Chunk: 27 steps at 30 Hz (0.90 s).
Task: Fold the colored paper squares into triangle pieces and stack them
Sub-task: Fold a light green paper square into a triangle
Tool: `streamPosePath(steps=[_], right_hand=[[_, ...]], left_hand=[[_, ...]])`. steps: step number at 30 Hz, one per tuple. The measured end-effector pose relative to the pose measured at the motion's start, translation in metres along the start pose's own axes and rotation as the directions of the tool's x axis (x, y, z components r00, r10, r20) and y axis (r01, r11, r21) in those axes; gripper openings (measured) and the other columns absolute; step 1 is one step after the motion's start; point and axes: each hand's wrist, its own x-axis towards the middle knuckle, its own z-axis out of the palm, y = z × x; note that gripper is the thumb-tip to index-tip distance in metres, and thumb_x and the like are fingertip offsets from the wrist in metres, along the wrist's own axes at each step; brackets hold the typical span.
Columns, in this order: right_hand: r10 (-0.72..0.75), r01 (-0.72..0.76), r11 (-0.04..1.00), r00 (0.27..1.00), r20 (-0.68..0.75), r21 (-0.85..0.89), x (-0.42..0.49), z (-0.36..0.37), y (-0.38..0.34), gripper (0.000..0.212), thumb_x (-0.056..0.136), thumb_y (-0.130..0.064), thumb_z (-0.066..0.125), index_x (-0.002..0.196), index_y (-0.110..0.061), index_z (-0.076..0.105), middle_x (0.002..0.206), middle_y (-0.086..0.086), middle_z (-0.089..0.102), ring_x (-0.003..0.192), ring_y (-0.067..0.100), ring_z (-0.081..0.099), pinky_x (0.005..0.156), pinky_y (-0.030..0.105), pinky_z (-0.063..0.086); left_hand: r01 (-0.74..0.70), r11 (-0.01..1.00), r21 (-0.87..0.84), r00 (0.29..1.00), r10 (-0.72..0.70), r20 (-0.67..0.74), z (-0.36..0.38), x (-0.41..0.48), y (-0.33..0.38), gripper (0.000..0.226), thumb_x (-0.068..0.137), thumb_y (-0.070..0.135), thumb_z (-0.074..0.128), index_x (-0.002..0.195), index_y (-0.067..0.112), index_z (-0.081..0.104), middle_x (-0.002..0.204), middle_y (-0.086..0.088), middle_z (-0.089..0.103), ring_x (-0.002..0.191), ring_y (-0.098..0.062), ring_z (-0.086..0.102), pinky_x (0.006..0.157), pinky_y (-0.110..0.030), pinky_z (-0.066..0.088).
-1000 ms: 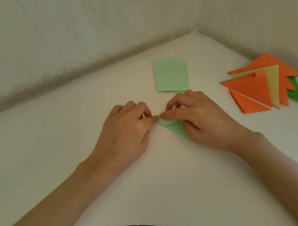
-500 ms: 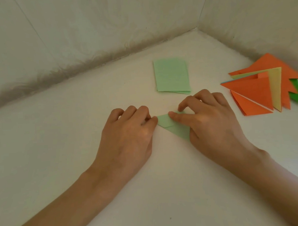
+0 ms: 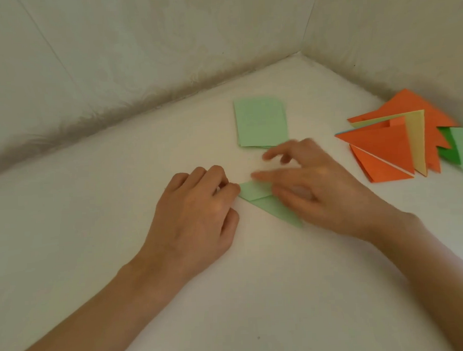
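Changes since half a second ago
- Left hand [image 3: 197, 214]: same place, fingers curled under, forefinger tip on the left corner of the folded green piece [image 3: 255, 193].
- Folded green piece: unmoved between the two hands on the white surface [image 3: 68, 235]. More of it shows now, including a crease line and the long point running toward the right wrist.
- Right hand [image 3: 318, 190]: earlier its fingertips pressed down on the piece. Now the fingers are spread and lifted, and the thumb side lies over the piece's right part.
- Stack of green sheets [image 3: 261, 121], just beyond the right fingertips: unchanged.
- Pile of folded triangles [image 3: 391, 144], well to the right of the right hand: unchanged. It is orange, yellow and green.

Hidden or unclear
- Left hand: whether the thumb pinches the corner or the finger only presses it cannot be told.
- Right hand: blurred, so finger contact with the paper is unclear. It covers the piece's right edge.
- Pile of folded triangles: the green pieces at its far right are blurred.
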Motion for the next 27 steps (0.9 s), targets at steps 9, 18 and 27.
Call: streamPosePath(steps=[9, 18, 27], right_hand=[[-0.063, 0.059, 0.997, 0.996, 0.064, 0.057, 0.002, 0.007, 0.016, 0.041, 0.081, -0.056, 0.053, 0.110, -0.032, 0.070, 0.115, -0.002, 0.059, 0.096, 0.015, 0.047, 0.082, 0.046, 0.046], [-0.030, 0.025, 0.995, 0.998, 0.055, 0.097, 0.002, 0.008, 0.015, 0.045, 0.080, -0.059, 0.053, 0.110, -0.030, 0.070, 0.115, -0.004, 0.059, 0.097, 0.014, 0.046, 0.083, 0.046, 0.047], [0.091, -0.094, 0.975, 0.996, 0.025, 0.200, 0.009, 0.012, 0.008, 0.056, 0.075, -0.057, 0.054, 0.121, -0.026, 0.063, 0.104, -0.010, 0.050, 0.094, 0.004, 0.039, 0.090, 0.027, 0.035]], left_hand=[[0.009, 0.997, 0.083, 1.000, -0.007, -0.025, -0.002, -0.002, -0.001, 0.038, 0.079, 0.021, 0.039, 0.093, 0.013, 0.074, 0.078, -0.005, 0.057, 0.067, -0.028, 0.053, 0.068, -0.036, 0.035], [0.039, 0.989, 0.145, 0.994, -0.024, -0.102, -0.007, -0.003, -0.006, 0.033, 0.081, 0.017, 0.042, 0.069, 0.010, 0.073, 0.073, -0.003, 0.062, 0.068, -0.027, 0.055, 0.069, -0.035, 0.031], [0.216, 0.956, -0.199, 0.975, -0.223, -0.010, 0.013, 0.010, -0.015, 0.035, 0.083, 0.048, 0.053, 0.102, 0.022, 0.069, 0.098, 0.003, 0.054, 0.089, -0.019, 0.049, 0.075, -0.031, 0.031]])
